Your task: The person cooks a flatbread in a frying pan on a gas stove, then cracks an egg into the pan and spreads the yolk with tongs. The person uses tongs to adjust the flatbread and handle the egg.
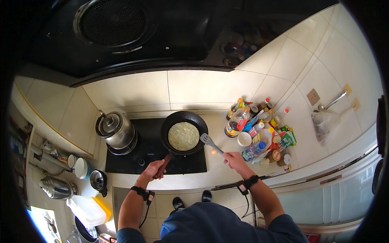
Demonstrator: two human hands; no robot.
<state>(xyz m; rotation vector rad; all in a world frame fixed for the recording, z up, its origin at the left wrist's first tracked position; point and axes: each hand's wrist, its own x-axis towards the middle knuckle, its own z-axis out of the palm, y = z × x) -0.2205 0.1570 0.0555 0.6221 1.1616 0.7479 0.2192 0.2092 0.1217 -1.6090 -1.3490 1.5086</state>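
Note:
A round, pale yellow pancake (183, 136) lies flat in a black frying pan (165, 124) over the right side of the cooktop. My left hand (152, 170) grips the pan's brown handle (164, 165). In my right hand (235, 162) is a grey slotted spatula (209, 141), its blade by the pan's right rim. Whether the blade touches the rim I cannot tell. A small eggshell-coloured object (214, 151) sits on the counter beneath the spatula's shaft, partly hidden.
A steel kettle (120, 129) stands on the left of the black glass cooktop (149, 124). Bottles, jars and packets crowd the right counter around a white bowl (244, 139). A black range hood (176, 36) hangs above. At left are a plastic jug (86, 209) and a steel pot (56, 187).

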